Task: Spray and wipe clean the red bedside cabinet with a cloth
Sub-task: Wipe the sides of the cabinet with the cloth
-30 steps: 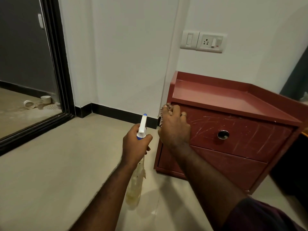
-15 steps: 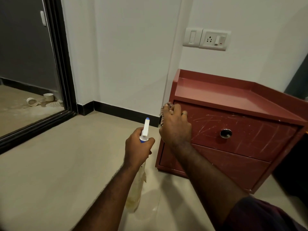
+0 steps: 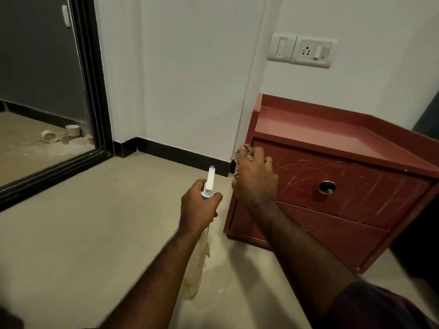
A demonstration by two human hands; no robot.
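Right hand [image 3: 255, 179] fingers curl on the cloth [image 3: 238, 160], pressing it to the upper drawer [image 3: 361, 193], left corner, of the cabinet [image 3: 308, 130]. Left hand [image 3: 197, 208] fingers wrap the sprayer [image 3: 209, 180] neck. Pale streaks [image 3: 297, 169] cross the drawer; wiping judged barely begun.

Red cabinet [image 3: 356, 186], white-blue sprayer [image 3: 210, 180], seemingly striped cloth [image 3: 237, 165]

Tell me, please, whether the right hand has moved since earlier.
No: the right hand stays at the top drawer's left corner, equally far from the round pull.
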